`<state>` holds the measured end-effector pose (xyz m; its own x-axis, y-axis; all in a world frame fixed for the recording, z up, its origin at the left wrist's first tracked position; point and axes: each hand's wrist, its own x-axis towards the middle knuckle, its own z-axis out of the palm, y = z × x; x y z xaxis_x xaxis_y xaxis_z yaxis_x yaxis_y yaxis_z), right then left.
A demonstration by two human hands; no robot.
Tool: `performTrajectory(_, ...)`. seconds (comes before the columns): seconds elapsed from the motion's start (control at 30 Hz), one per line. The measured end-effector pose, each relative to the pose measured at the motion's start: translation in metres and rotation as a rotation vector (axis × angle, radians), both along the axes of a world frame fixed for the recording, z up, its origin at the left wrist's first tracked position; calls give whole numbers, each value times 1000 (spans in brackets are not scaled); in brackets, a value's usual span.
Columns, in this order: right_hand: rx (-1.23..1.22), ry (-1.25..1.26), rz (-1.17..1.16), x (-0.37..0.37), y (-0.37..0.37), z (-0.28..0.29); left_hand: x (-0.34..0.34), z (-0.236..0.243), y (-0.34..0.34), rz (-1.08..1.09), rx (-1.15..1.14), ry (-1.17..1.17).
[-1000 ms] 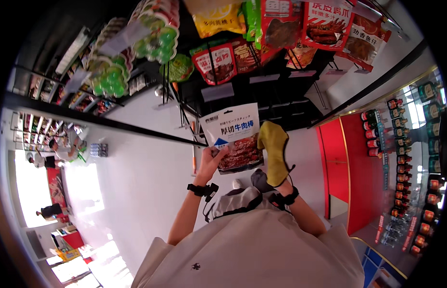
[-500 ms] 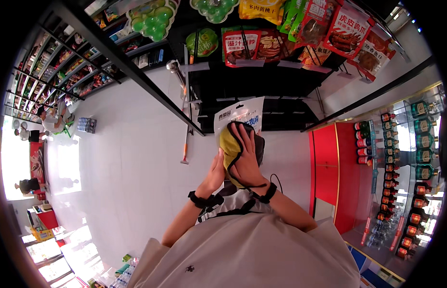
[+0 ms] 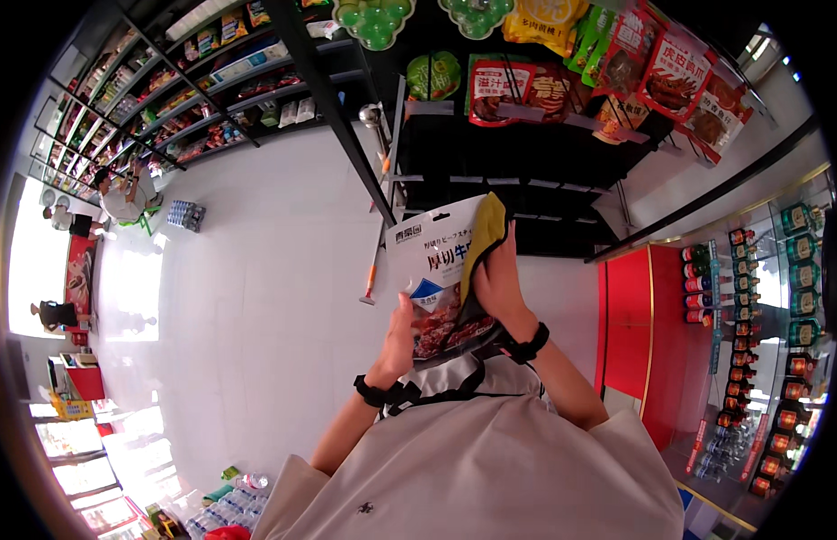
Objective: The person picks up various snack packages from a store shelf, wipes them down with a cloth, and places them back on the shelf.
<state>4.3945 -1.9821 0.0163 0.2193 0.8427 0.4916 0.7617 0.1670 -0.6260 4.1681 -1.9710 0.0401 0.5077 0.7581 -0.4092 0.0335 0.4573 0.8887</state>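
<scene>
In front of me is an upright white snack pouch (image 3: 429, 238) with a meat picture on its lower part. My left hand (image 3: 396, 328) grips it at the lower left edge, thumb upward. A yellow cloth with dark edging (image 3: 487, 213) lies over the pouch's right side, and my right hand (image 3: 499, 283) presses on it with the fingers together, holding cloth against pouch. Its fingertips are partly hidden. Just beyond the pouch is a black display rack (image 3: 472, 156), with coloured snack bags (image 3: 499, 85) and green fruit-shaped packs (image 3: 373, 18) hanging at its top.
A long-handled tool (image 3: 373, 270) stands left of the rack. Red cabinets (image 3: 621, 333) and bottle shelves (image 3: 760, 315) line the right. At left are stocked shelves (image 3: 193, 63), bottled water packs (image 3: 186, 216), pale floor (image 3: 238, 333) and people (image 3: 121, 202) in the distance.
The pouch, covered by the cloth half a second ago, now shows its front. Cloth and right hand have moved to its right side. The left hand has shifted onto the left edge.
</scene>
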Motion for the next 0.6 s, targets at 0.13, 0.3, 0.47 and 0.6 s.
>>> performTrajectory(0.13,-47,-92,113,-48,-12,5,-15,-24,11,3,-104,-66)
performTrajectory(0.3,-13,-122,313,-87,-21,17,-8,1,10,105,-172,-370)
performTrajectory(0.47,34,-107,473,-85,-7,14,-10,-7,13,130,-181,-420)
performTrajectory(0.6,81,129,153,-77,26,-1,-19,-37,10,-26,18,-60)
